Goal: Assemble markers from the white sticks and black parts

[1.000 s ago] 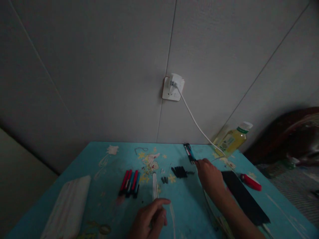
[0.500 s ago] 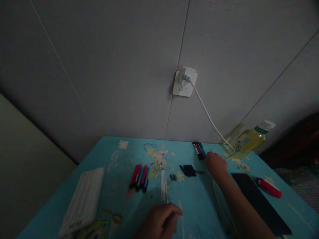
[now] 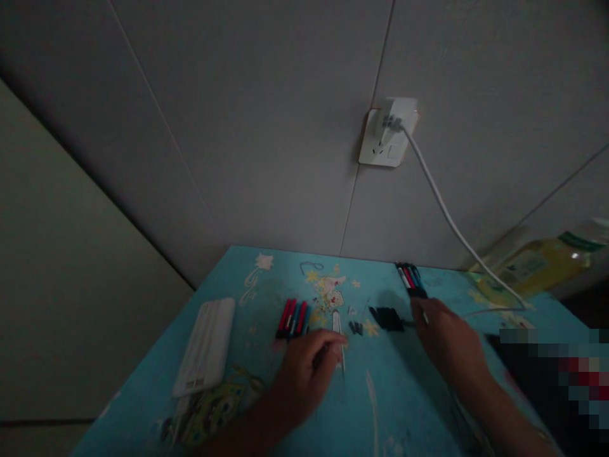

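Observation:
My left hand (image 3: 311, 371) is over the near part of the table, beside a bundle of thin white sticks (image 3: 336, 322). Its thumb and forefinger are apart, with nothing visible between them. Just left lies a row of red and blue pen barrels (image 3: 292, 318), partly behind that hand. At the right, my right hand (image 3: 445, 333) is closed, and a small pale tip shows at its fingers; what it holds is unclear. Right beyond its fingertips are more pen barrels (image 3: 409, 277) with dark ends. Small black pieces (image 3: 387, 318) lie to its left, and several short dark bits (image 3: 355, 328) lie farther left.
A white power bank-like block (image 3: 205, 346) lies at the left. Near the wall at the right leans a bottle of yellow liquid (image 3: 537, 263). A white cable (image 3: 440, 200) runs from the wall socket (image 3: 383, 139) to the table. A flat black sheet (image 3: 533, 374) lies at right.
The view has shifted and tilted. My left hand has moved forward over the white sticks and its fingers have spread somewhat. My right hand stays by the far pen barrels, a pale tip now showing.

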Demonstrator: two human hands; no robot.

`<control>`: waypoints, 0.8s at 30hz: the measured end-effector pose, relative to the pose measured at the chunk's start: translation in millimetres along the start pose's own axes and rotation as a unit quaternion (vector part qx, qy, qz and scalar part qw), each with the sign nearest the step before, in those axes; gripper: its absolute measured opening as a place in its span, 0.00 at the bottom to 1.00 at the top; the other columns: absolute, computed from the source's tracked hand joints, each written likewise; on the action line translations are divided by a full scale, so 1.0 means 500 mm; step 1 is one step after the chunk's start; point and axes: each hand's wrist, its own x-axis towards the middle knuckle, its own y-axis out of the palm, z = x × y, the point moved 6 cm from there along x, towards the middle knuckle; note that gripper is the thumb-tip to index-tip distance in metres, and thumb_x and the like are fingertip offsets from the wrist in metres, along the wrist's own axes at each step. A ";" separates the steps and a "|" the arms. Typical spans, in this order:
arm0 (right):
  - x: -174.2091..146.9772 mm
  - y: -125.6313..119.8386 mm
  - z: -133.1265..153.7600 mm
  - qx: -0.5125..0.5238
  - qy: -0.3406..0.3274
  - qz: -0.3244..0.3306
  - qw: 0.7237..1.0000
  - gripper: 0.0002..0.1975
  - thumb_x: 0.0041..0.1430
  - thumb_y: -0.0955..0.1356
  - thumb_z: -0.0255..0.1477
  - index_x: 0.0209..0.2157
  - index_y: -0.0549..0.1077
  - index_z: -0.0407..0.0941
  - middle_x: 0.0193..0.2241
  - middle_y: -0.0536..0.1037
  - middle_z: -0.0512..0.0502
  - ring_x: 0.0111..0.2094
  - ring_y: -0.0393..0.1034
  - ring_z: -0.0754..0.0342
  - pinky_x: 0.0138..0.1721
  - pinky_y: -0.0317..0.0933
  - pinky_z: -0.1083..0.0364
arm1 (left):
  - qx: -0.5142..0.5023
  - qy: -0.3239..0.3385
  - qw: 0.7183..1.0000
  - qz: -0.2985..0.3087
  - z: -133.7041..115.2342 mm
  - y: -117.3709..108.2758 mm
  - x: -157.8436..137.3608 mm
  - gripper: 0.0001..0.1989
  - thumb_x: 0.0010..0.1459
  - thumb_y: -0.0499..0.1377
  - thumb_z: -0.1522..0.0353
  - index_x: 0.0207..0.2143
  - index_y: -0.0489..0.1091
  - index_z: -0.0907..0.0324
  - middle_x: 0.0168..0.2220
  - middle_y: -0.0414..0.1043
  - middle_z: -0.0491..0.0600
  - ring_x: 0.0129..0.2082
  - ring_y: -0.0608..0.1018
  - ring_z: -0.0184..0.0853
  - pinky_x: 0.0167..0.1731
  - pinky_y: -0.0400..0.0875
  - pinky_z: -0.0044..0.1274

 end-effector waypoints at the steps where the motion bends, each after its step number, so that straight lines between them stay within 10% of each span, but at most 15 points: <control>1: -0.029 -0.006 0.042 0.039 -0.047 0.000 0.998 0.15 0.71 0.58 0.33 0.46 0.73 0.47 0.40 0.77 0.42 0.34 0.75 0.48 0.33 0.66 0.52 | 0.046 0.017 0.999 -0.018 0.001 -0.023 0.016 0.09 0.67 0.52 0.69 0.44 0.72 0.57 0.33 0.76 0.46 0.31 0.76 0.30 0.34 0.70 0.22; 8: -0.160 0.012 0.256 0.216 -0.241 0.043 0.945 0.12 0.67 0.63 0.25 0.48 0.74 0.46 0.37 0.75 0.44 0.38 0.72 0.50 0.43 0.68 0.50 | 0.412 0.016 0.911 0.015 0.089 -0.040 0.050 0.11 0.67 0.51 0.71 0.42 0.73 0.60 0.44 0.75 0.55 0.48 0.77 0.44 0.44 0.74 0.33; 24: -0.161 0.047 0.240 0.204 -0.198 0.037 0.958 0.04 0.64 0.67 0.27 0.37 0.76 0.48 0.34 0.75 0.47 0.36 0.70 0.49 0.41 0.65 0.48 | 0.439 -0.026 0.893 0.097 0.110 -0.002 0.007 0.17 0.66 0.53 0.68 0.57 0.67 0.56 0.46 0.74 0.53 0.43 0.79 0.43 0.35 0.77 0.30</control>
